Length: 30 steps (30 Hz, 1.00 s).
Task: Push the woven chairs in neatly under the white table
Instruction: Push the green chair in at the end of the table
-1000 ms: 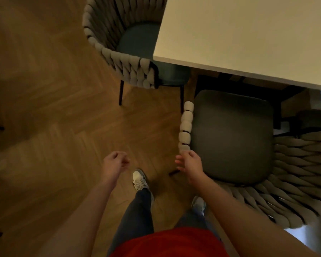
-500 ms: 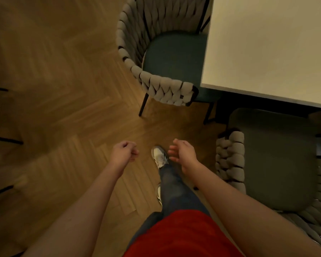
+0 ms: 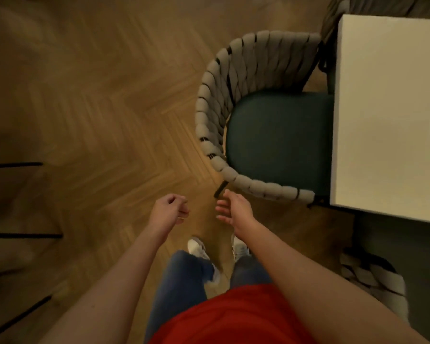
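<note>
Herringbone wooden flooring (image 3: 97, 108) fills the left and centre of the view, warmly and dimly lit. Both bare hands are held out low over it, with two white shoes (image 3: 196, 248) seen on the boards just below them.

The left hand (image 3: 168, 211) is loosely clenched, the fingers curled in toward the palm, and nothing is seen inside them. The right hand (image 3: 233, 209) is relaxed and open, its fingers (image 3: 220, 208) spread slightly and pointing toward the left hand; nothing is grasped. Neither hand is in contact with any furniture.

Just beyond and to the right of the right fingertips, a woven chair (image 3: 221, 100) is found, its curved back of thick grey braided cord facing the floor side and its dark green seat (image 3: 278, 140) turned toward the white table (image 3: 387, 115). The far part of the seat is covered by the table edge, while most of the seat remains exposed. A dark chair leg (image 3: 220, 189) is visible just above the right fingertips, near but apart from them.

A second woven chair (image 3: 372, 276) is partly seen to the right of the right forearm, below the table corner, with only part of its braided rim in view. Beyond the table's far corner, more grey weave (image 3: 333, 11) is glimpsed, too cropped to be identified.

Thin dark rods (image 3: 23, 235) are seen far to the left of the left fingers.
</note>
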Each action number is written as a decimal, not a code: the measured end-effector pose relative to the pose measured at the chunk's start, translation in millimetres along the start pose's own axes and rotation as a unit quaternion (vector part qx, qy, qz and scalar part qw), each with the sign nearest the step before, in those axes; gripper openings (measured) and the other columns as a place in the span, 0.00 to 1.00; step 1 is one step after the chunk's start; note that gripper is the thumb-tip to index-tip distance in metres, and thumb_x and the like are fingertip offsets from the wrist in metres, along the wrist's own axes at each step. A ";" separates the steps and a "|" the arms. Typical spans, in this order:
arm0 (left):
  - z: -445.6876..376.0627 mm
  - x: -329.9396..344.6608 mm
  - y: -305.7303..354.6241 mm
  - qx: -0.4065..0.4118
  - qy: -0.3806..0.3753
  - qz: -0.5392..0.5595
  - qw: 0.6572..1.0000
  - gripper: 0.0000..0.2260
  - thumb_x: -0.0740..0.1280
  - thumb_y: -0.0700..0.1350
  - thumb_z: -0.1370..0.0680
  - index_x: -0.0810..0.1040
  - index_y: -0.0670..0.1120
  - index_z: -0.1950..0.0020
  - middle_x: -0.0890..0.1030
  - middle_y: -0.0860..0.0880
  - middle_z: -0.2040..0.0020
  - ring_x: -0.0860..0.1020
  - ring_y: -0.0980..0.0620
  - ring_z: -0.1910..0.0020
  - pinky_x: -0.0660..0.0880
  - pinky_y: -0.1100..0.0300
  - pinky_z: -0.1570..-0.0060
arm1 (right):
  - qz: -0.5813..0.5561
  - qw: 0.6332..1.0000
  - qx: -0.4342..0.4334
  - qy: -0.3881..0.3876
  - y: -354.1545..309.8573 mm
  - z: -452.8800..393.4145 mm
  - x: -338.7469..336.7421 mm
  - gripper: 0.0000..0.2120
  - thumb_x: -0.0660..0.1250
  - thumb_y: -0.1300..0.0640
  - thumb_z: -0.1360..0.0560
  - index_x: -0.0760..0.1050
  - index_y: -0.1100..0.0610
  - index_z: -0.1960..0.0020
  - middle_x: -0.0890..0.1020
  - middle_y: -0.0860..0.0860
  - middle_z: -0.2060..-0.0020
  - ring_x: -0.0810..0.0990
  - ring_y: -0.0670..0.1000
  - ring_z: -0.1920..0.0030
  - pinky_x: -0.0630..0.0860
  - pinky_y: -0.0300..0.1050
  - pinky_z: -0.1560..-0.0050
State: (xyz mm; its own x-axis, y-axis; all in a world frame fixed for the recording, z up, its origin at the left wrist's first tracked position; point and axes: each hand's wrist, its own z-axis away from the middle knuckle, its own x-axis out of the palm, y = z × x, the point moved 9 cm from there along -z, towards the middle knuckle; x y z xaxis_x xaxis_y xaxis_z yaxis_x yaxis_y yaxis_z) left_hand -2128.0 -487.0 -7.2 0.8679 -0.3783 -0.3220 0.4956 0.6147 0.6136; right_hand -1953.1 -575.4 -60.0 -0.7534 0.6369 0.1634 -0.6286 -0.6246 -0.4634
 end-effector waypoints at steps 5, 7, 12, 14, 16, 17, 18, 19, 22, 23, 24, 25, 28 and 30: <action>-78.4 -38.4 49.7 0.011 -0.024 -0.036 0.999 0.08 0.62 0.43 0.19 0.78 0.41 0.51 0.82 0.42 0.60 0.79 0.48 0.63 0.73 0.56 0.61 | -0.073 0.996 0.008 0.040 -40.0 -46.6 57.1 0.15 0.60 0.48 0.19 0.73 0.58 0.40 0.80 0.56 0.50 0.80 0.54 0.51 0.79 0.52 0.50; -112.9 -49.9 70.7 0.023 -0.046 -0.062 0.997 0.08 0.62 0.43 0.19 0.78 0.40 0.51 0.82 0.42 0.59 0.79 0.46 0.61 0.74 0.56 0.62 | -0.104 0.993 0.006 0.057 -57.2 -64.5 82.5 0.15 0.59 0.47 0.19 0.73 0.57 0.42 0.80 0.55 0.52 0.80 0.53 0.52 0.79 0.52 0.50; -179.2 -63.7 128.9 0.065 -0.120 -0.153 0.979 0.10 0.61 0.44 0.18 0.78 0.38 0.49 0.82 0.39 0.56 0.80 0.47 0.61 0.74 0.56 0.61 | -0.171 0.981 -0.018 0.092 -99.6 -93.9 144.9 0.15 0.57 0.48 0.18 0.72 0.59 0.41 0.80 0.54 0.53 0.80 0.55 0.49 0.78 0.51 0.52; -200.7 -65.3 155.0 0.082 -0.144 -0.179 0.970 0.11 0.61 0.44 0.18 0.78 0.38 0.48 0.83 0.40 0.56 0.80 0.48 0.62 0.74 0.56 0.61 | -0.201 0.975 -0.021 0.095 -115.3 -102.5 166.3 0.15 0.57 0.48 0.18 0.72 0.59 0.41 0.80 0.55 0.52 0.79 0.55 0.48 0.78 0.51 0.52; -219.7 -67.2 179.8 0.090 -0.160 -0.197 0.963 0.11 0.62 0.44 0.19 0.78 0.37 0.49 0.83 0.40 0.57 0.79 0.48 0.62 0.74 0.55 0.59 | -0.228 0.968 -0.008 0.105 -123.2 -109.9 179.4 0.16 0.57 0.47 0.18 0.71 0.59 0.40 0.79 0.56 0.49 0.79 0.56 0.47 0.77 0.53 0.49; -227.8 -66.1 192.9 0.096 -0.169 -0.206 0.959 0.11 0.61 0.44 0.19 0.78 0.38 0.49 0.83 0.41 0.57 0.79 0.48 0.62 0.74 0.54 0.58 | -0.240 0.964 -0.003 0.110 -126.9 -114.0 183.8 0.17 0.56 0.47 0.18 0.71 0.59 0.40 0.79 0.57 0.48 0.78 0.56 0.46 0.77 0.53 0.49; -236.8 -63.5 204.9 0.101 -0.180 -0.213 0.955 0.11 0.61 0.44 0.19 0.78 0.38 0.49 0.82 0.41 0.57 0.79 0.48 0.62 0.74 0.54 0.58 | -0.253 0.961 0.001 0.115 -131.5 -118.6 187.1 0.17 0.56 0.47 0.17 0.71 0.60 0.39 0.78 0.58 0.46 0.78 0.57 0.45 0.77 0.53 0.49; -245.8 -59.9 216.7 0.103 -0.191 -0.221 0.951 0.10 0.61 0.45 0.18 0.78 0.38 0.49 0.82 0.41 0.57 0.79 0.48 0.61 0.74 0.54 0.58 | -0.266 0.956 0.002 0.120 -137.7 -123.8 190.0 0.18 0.55 0.47 0.17 0.71 0.60 0.38 0.78 0.58 0.45 0.78 0.58 0.44 0.77 0.52 0.51; -277.7 -45.2 247.0 0.105 -0.220 -0.252 0.936 0.10 0.62 0.45 0.19 0.78 0.40 0.49 0.82 0.42 0.57 0.79 0.48 0.60 0.74 0.56 0.61 | -0.335 0.932 0.012 0.138 -153.6 -144.5 194.2 0.20 0.54 0.46 0.17 0.72 0.61 0.37 0.78 0.59 0.45 0.78 0.57 0.44 0.77 0.49 0.55; -289.0 -38.7 255.0 0.104 -0.226 -0.266 0.931 0.10 0.62 0.45 0.19 0.78 0.40 0.49 0.82 0.42 0.57 0.79 0.48 0.61 0.74 0.58 0.63 | -0.360 0.921 0.015 0.147 -158.3 -150.6 194.5 0.22 0.54 0.46 0.17 0.73 0.62 0.38 0.79 0.59 0.46 0.79 0.57 0.45 0.77 0.49 0.55; -300.5 -31.6 262.5 0.102 -0.233 -0.278 0.926 0.10 0.62 0.45 0.19 0.78 0.39 0.48 0.82 0.42 0.58 0.79 0.49 0.61 0.74 0.60 0.65 | -0.381 0.911 0.019 0.155 -162.8 -156.7 195.6 0.23 0.54 0.44 0.18 0.74 0.63 0.40 0.80 0.59 0.47 0.79 0.56 0.46 0.78 0.49 0.55; -310.8 -24.6 270.6 0.099 -0.239 -0.290 0.921 0.10 0.62 0.44 0.19 0.77 0.38 0.48 0.81 0.43 0.59 0.79 0.49 0.62 0.74 0.61 0.67 | -0.398 0.903 0.028 0.159 -166.3 -162.6 197.9 0.25 0.54 0.43 0.18 0.76 0.63 0.42 0.81 0.59 0.48 0.80 0.56 0.47 0.78 0.49 0.55; -338.7 -7.5 296.9 0.086 -0.254 -0.327 0.906 0.11 0.61 0.45 0.18 0.77 0.38 0.47 0.80 0.44 0.60 0.78 0.49 0.63 0.73 0.59 0.66 | -0.438 0.883 0.077 0.151 -162.9 -177.3 213.6 0.31 0.53 0.37 0.20 0.77 0.63 0.41 0.81 0.58 0.47 0.80 0.56 0.47 0.77 0.50 0.56; -356.6 0.2 317.1 0.086 -0.256 -0.345 0.899 0.10 0.60 0.45 0.18 0.77 0.41 0.47 0.80 0.44 0.58 0.79 0.47 0.59 0.74 0.55 0.61 | -0.476 0.861 0.092 0.154 -163.9 -183.9 221.6 0.35 0.53 0.34 0.21 0.75 0.65 0.37 0.81 0.59 0.47 0.80 0.57 0.48 0.77 0.52 0.57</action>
State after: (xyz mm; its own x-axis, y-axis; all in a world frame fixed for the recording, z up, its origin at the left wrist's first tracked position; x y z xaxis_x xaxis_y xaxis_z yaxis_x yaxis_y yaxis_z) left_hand -1958.6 -45.3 -69.7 0.2051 -0.9244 -0.3217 0.8590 0.0124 0.5119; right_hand -1981.5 -248.8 -108.0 0.1891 0.9717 0.1415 -0.9744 0.2036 -0.0957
